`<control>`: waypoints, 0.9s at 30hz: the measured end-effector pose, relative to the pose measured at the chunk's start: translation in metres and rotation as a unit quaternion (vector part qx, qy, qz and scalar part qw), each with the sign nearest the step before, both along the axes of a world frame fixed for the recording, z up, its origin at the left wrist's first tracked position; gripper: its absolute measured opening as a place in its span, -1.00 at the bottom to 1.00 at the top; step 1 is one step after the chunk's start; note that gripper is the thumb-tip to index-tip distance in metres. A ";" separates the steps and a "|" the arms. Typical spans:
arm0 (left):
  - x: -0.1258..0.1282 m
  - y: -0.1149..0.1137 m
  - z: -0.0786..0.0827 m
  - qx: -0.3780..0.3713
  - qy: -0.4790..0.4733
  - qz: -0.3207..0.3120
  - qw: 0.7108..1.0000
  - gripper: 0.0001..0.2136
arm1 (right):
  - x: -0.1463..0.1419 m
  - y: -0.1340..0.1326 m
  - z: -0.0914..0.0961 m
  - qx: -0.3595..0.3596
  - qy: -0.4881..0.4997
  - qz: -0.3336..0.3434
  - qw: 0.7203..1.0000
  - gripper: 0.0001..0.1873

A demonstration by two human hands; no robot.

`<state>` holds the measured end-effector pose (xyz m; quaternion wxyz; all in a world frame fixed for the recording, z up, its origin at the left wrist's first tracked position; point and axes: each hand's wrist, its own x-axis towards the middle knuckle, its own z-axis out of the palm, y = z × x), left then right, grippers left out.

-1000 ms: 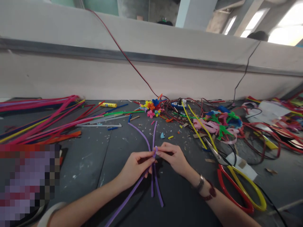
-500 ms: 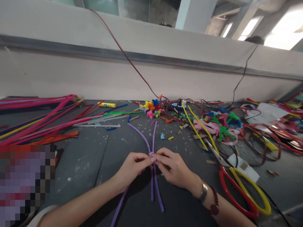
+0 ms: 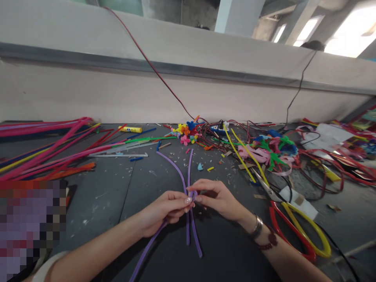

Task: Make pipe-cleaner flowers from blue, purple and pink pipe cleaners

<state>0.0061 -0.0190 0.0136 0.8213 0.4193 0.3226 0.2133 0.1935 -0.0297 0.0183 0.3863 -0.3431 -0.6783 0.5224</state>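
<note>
Several purple pipe cleaners (image 3: pixel 177 167) cross in front of me, their ends fanning toward the wall and toward me. My left hand (image 3: pixel 169 209) pinches them at the crossing between thumb and fingers. A small purple loop stands at this spot, and my right hand (image 3: pixel 216 197) grips it between thumb and fingertips, close against the left thumb. One long purple strand (image 3: pixel 148 250) runs from under my left hand to the bottom edge. How the strands twist together is partly hidden by my fingers.
Scissors with red and yellow handles (image 3: pixel 289 227) lie to the right. Bundled coloured pipe cleaners (image 3: pixel 58 150) and a yellow glue stick (image 3: pixel 130 129) are on the left. Small fuzzy flowers (image 3: pixel 185 130) sit by the wall, with a glue gun (image 3: pixel 219 129), cables and scraps nearby.
My right fingers have drawn slightly apart from my left, and a purple loop now shows between them. My left hand has rolled a little, still holding the crossing.
</note>
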 end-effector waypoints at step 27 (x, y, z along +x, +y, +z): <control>0.003 -0.005 -0.002 0.354 0.127 0.068 0.924 -0.83 | -0.017 -0.002 -0.023 -0.189 0.164 -0.035 0.968 -0.83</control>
